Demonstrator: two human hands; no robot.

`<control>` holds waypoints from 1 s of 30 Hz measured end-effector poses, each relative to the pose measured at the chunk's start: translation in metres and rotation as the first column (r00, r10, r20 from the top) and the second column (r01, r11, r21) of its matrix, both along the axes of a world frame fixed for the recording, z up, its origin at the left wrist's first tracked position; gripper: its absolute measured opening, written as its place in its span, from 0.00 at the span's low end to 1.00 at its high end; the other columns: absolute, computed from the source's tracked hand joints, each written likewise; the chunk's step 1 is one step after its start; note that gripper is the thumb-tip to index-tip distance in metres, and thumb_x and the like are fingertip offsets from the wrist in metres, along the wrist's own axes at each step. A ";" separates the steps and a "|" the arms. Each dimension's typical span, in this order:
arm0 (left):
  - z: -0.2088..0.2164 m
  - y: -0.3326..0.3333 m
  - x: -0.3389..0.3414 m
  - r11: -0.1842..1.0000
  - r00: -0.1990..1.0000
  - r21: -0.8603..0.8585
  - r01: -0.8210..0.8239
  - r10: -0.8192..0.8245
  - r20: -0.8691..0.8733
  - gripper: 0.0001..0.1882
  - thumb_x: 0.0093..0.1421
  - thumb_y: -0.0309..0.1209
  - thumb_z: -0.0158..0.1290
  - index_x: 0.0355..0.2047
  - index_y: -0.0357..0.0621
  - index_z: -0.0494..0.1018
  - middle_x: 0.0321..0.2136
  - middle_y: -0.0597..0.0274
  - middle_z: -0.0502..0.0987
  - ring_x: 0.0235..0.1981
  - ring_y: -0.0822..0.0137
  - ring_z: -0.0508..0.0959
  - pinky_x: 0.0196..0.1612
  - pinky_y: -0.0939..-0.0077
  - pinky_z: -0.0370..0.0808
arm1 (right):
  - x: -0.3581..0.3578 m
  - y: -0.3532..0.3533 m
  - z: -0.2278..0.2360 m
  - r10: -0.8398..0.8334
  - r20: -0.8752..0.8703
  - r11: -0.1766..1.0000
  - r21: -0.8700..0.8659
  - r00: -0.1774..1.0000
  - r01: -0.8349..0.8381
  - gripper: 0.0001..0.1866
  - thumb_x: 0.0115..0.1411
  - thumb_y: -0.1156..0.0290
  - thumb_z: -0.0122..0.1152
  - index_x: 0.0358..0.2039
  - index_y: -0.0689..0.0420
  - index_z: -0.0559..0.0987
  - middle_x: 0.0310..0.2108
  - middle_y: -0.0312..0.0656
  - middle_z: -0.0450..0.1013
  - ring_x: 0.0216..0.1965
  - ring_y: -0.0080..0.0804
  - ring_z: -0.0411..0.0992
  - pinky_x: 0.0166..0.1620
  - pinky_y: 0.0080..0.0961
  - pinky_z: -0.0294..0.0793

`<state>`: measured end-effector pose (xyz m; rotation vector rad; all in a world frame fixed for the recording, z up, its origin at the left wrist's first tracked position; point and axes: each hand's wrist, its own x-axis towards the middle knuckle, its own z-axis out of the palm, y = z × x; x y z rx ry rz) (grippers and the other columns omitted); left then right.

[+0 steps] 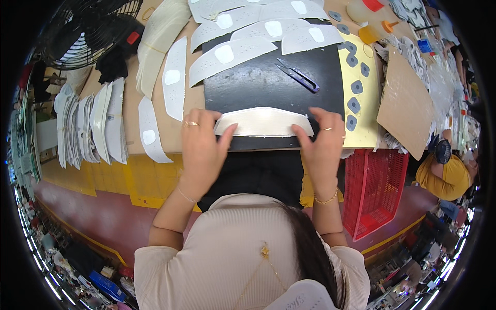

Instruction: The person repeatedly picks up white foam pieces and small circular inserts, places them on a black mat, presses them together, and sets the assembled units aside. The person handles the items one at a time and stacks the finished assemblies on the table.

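A cream curved fabric panel [263, 124] lies along the near edge of the black mat [237, 80], its arched side facing away from me. My left hand [204, 137] grips its left end, with the thumb resting on top. At the right end my right hand [324, 135] does likewise, fingers bent and thumb on the panel. What the fingertips do at the far edge is partly hidden. Beyond the panel, purple-handled thread snips [305, 78] lie on the mat. White perforated panels with pale oval patches [227, 64] overlap across the mat's far part.
Stacked panels [116, 124] stand at the table's left, below a black fan [85, 33]. A yellow sheet [369, 129] at right carries several grey pieces [356, 87]. Beyond it are a glue bottle [369, 34] and cardboard [405, 103]. A red crate [374, 191] sits below right.
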<state>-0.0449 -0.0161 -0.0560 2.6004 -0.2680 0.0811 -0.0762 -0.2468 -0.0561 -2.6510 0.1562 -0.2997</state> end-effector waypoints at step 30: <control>-0.044 -0.010 -0.016 0.921 0.929 0.204 0.331 -0.356 0.098 0.36 0.63 0.45 0.50 0.67 0.43 0.58 0.69 0.54 0.57 0.69 0.56 0.57 0.69 0.53 0.53 | -0.043 -0.017 -0.029 0.194 -0.161 0.922 -0.306 0.968 -0.236 0.39 0.62 0.45 0.56 0.67 0.55 0.62 0.70 0.42 0.56 0.71 0.42 0.51 0.70 0.53 0.38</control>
